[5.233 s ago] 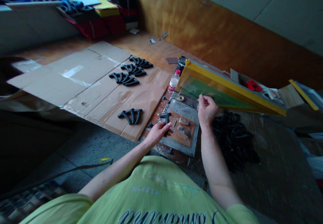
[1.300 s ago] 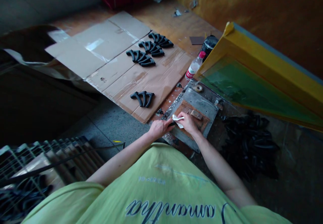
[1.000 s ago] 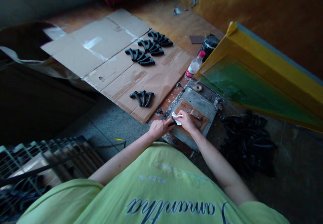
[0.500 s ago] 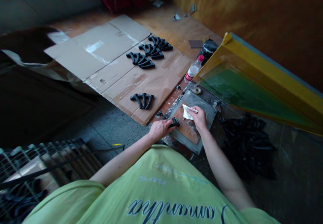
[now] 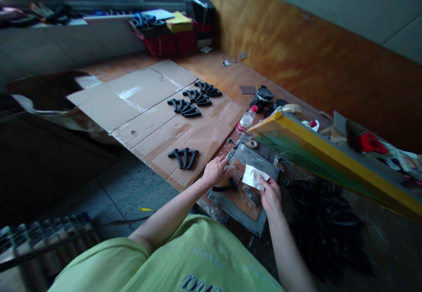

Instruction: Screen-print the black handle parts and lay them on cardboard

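My right hand [image 5: 271, 194] grips a white cloth or paper wipe [image 5: 253, 177], spread out above the brown patch of the work plate [image 5: 263, 156]. A curved black handle-like piece [image 5: 227, 187] lies on the near left part of that plate. My left hand [image 5: 215, 171] hovers just above and beyond this piece, apart from it, fingers loosely stretched and somewhat blurred. Beside the wipe sits a dark greyish lump [image 5: 251, 194] that I cannot make out. On the cardboard to the left rests a small group of similar black pieces [image 5: 183, 158].
More black pieces [image 5: 184, 107] lie in rows farther up the cardboard sheet [image 5: 145, 125]. A red-capped bottle [image 5: 246, 120] and tape roll [image 5: 252, 143] stand beyond the plate. The yellow-framed screen [image 5: 316, 156] slants over the right side, above a heap of black pieces [image 5: 326, 221].
My left hand has let go of the black piece, which now lies on the plate. The wipe in my right hand is more spread out. The view has tilted up, showing the window.
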`<control>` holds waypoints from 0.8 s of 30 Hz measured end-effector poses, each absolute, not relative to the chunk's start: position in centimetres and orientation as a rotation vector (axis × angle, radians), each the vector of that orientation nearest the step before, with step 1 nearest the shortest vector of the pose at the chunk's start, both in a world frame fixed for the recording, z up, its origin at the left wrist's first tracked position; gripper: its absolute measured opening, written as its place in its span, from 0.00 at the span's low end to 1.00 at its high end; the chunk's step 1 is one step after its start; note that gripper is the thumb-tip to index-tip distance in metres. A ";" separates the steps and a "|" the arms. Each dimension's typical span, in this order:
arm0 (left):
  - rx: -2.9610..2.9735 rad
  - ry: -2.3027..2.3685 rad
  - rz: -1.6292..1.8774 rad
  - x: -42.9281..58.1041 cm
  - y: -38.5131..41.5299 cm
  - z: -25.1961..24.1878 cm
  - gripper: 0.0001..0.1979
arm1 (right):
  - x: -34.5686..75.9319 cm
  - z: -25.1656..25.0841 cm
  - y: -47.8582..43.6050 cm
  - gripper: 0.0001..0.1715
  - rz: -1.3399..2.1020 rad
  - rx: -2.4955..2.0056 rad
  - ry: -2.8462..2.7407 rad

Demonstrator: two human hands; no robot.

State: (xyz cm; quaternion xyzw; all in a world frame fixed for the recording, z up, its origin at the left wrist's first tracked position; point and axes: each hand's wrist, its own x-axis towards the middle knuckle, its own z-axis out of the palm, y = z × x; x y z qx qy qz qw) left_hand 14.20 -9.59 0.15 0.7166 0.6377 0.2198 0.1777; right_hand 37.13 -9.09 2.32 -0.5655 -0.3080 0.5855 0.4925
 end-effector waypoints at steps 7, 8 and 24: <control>1.621 1.915 0.760 14.1 6.3 0.7 0.24 | 37.3 2.7 -9.1 0.26 1.362 -1.445 -0.642; 1.603 1.889 0.753 14.3 8.4 0.4 0.27 | 37.3 2.8 -9.2 0.26 1.357 -1.461 -0.637; 1.488 1.761 0.692 16.9 19.3 -2.6 0.31 | 37.6 2.2 -10.8 0.29 1.318 -1.495 -0.506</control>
